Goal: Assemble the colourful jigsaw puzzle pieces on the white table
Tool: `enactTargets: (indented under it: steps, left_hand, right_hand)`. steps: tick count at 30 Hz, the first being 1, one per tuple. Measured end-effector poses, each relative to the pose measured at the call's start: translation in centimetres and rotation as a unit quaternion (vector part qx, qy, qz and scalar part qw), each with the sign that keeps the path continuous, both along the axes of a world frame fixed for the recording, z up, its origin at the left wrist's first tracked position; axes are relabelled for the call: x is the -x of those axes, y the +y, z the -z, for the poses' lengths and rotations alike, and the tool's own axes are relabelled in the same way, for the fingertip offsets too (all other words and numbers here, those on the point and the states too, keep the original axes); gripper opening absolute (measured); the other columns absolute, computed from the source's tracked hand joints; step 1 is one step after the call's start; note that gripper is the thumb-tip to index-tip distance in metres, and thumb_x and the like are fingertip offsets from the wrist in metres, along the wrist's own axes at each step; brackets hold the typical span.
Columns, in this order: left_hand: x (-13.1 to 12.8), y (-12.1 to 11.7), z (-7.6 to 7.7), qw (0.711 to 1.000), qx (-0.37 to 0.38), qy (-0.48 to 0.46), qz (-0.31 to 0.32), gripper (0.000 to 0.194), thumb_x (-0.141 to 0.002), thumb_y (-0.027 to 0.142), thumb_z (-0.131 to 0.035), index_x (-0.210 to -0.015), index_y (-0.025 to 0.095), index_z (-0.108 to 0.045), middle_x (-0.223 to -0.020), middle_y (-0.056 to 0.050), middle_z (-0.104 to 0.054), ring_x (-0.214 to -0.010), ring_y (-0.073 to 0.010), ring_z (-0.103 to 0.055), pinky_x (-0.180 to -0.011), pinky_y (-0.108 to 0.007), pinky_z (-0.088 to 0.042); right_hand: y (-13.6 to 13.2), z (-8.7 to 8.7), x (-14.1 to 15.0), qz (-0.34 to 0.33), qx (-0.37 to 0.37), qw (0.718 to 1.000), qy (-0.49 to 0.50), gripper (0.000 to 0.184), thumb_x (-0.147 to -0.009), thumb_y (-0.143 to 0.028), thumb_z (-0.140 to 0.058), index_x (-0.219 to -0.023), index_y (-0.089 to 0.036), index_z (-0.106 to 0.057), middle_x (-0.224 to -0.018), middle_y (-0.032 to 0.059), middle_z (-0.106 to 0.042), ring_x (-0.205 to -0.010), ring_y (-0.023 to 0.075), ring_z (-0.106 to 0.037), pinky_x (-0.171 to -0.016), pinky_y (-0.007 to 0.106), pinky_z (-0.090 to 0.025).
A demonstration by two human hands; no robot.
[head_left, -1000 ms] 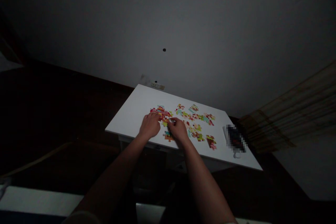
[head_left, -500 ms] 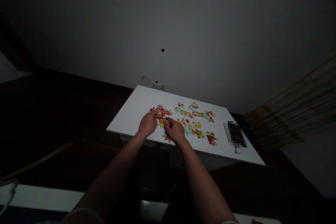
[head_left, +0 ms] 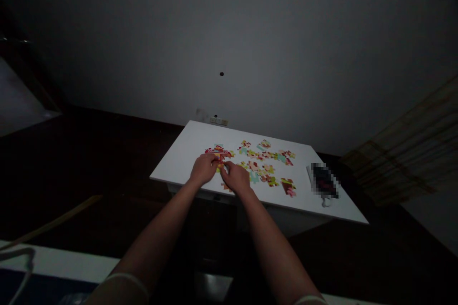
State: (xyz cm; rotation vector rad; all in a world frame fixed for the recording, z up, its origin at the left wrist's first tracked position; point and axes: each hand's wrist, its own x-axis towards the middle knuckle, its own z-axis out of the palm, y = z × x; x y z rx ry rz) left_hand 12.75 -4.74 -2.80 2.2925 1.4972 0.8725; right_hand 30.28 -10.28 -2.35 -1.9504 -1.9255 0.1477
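Colourful jigsaw pieces (head_left: 266,167) lie scattered across a small white table (head_left: 179,164). A joined red and teal cluster (head_left: 218,151) sits at their left end. My left hand (head_left: 203,169) rests just below that cluster, fingers curled down onto the pieces. My right hand (head_left: 235,177) is close beside it, fingers bent, its fingertips meeting the left hand's over a small yellow piece (head_left: 221,167). The light is dim, so I cannot make out which fingers pinch the piece.
A blurred dark object (head_left: 324,182) lies near the table's right edge, with a small white thing (head_left: 326,202) below it. A wall socket (head_left: 218,120) sits behind the table. Dark floor surrounds the table. A bamboo blind (head_left: 404,152) hangs at the right.
My right hand has slid left toward my left hand, so the fingertips now meet over the yellow piece. The view has shifted slightly.
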Motion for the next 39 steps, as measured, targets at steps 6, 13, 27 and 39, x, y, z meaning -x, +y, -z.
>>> enactTargets:
  steps: [6, 13, 27, 39]
  left_hand:
    - [-0.2, -0.4, -0.2, 0.996, -0.025, 0.088, 0.01, 0.033, -0.105, 0.034, -0.066, -0.131, 0.032, -0.085, -0.151, -0.006, -0.074, -0.138, -0.03, -0.066, -0.12, -0.047, -0.051]
    - [-0.5, -0.9, -0.6, 0.992, -0.049, 0.114, 0.014, 0.031, -0.107, 0.032, -0.062, -0.128, 0.028, -0.085, -0.146, -0.009, -0.076, -0.136, -0.0279, -0.067, -0.12, -0.044, -0.051]
    - [-0.7, -0.6, -0.4, 0.989, -0.063, 0.125, 0.04, 0.036, -0.11, 0.038, -0.058, -0.128, 0.025, -0.086, -0.146, -0.011, -0.077, -0.136, -0.0306, -0.07, -0.119, -0.046, -0.053]
    - [-1.0, -1.1, -0.7, 0.988, -0.073, 0.13, 0.041, 0.033, -0.108, 0.039, -0.06, -0.126, 0.023, -0.082, -0.142, -0.012, -0.077, -0.133, -0.0317, -0.069, -0.115, -0.048, -0.054]
  right_hand:
    - [0.6, 0.4, -1.2, 0.005, -0.058, 0.982, 0.179, 0.041, -0.109, -0.043, -0.049, -0.128, -0.025, -0.08, -0.111, 0.011, -0.084, -0.104, 0.0278, -0.076, -0.092, 0.036, -0.052]
    - [-1.4, -0.1, -3.7, 0.049, -0.192, 0.895, 0.401, 0.038, -0.096, -0.047, -0.05, -0.106, -0.022, -0.078, -0.087, 0.0049, -0.073, -0.08, 0.0239, -0.064, -0.077, 0.034, -0.051]
    - [-8.3, 1.4, -10.3, 0.055, -0.187, 0.952, 0.236, 0.036, -0.099, -0.043, -0.052, -0.105, -0.02, -0.08, -0.074, 0.003, -0.071, -0.068, 0.0226, -0.063, -0.069, 0.034, -0.049]
    - [-8.5, 2.0, -3.8, -0.166, -0.08, 0.983, 0.001, 0.048, -0.1, -0.035, -0.082, -0.146, -0.029, -0.072, -0.16, 0.0108, -0.068, -0.146, 0.0385, -0.058, -0.118, 0.06, -0.051]
